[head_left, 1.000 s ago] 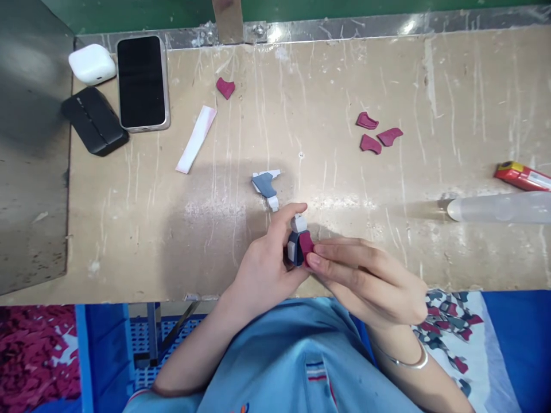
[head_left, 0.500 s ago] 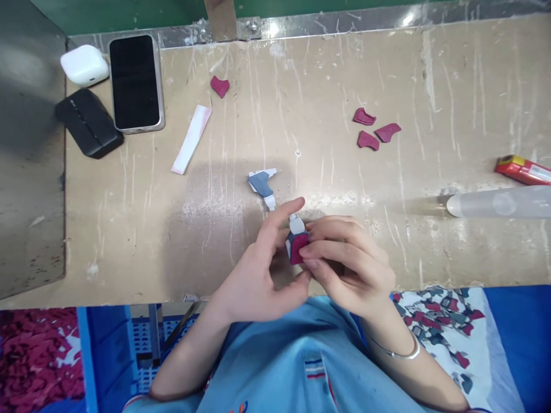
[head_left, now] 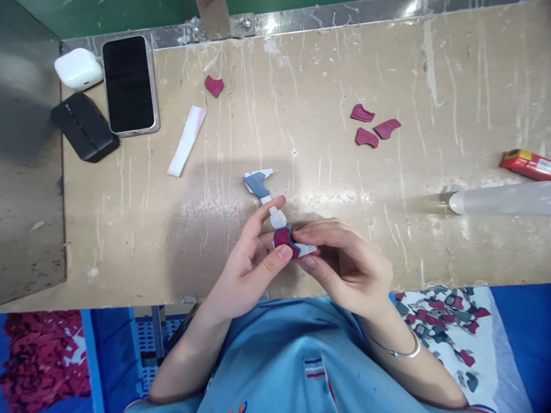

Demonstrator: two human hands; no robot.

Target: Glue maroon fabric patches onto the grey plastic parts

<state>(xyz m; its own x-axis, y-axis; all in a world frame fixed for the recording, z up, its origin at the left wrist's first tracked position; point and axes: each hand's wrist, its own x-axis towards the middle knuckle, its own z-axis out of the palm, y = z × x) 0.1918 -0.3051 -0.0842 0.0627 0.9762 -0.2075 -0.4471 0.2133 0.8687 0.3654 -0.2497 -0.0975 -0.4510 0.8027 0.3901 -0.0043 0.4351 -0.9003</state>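
Observation:
Between my two hands is a small plastic part (head_left: 285, 237) in maroon, dark grey and white, with a rounded white end pointing away from me. My left hand (head_left: 252, 264) pinches its left side, the thumb resting on the maroon face and the index finger stretched out beyond it. On the other side, my right hand (head_left: 348, 267) grips the white pointed end between thumb and fingers. Just beyond my left fingertips lies a similar grey-and-white part (head_left: 257, 184) on the table. My fingers hide some of the held part.
Loose maroon pieces (head_left: 366, 137) lie at the back right, and a single maroon piece (head_left: 214, 86) beside a white strip (head_left: 186, 141). A phone (head_left: 131, 86), white case (head_left: 78, 69) and black case (head_left: 85, 127) sit left. A translucent tube (head_left: 503, 199) and red-yellow object (head_left: 527, 165) lie right.
The held part has turned so its maroon face and white pointed end now show. My left thumb has come down onto the maroon face, and both hands have shifted slightly left.

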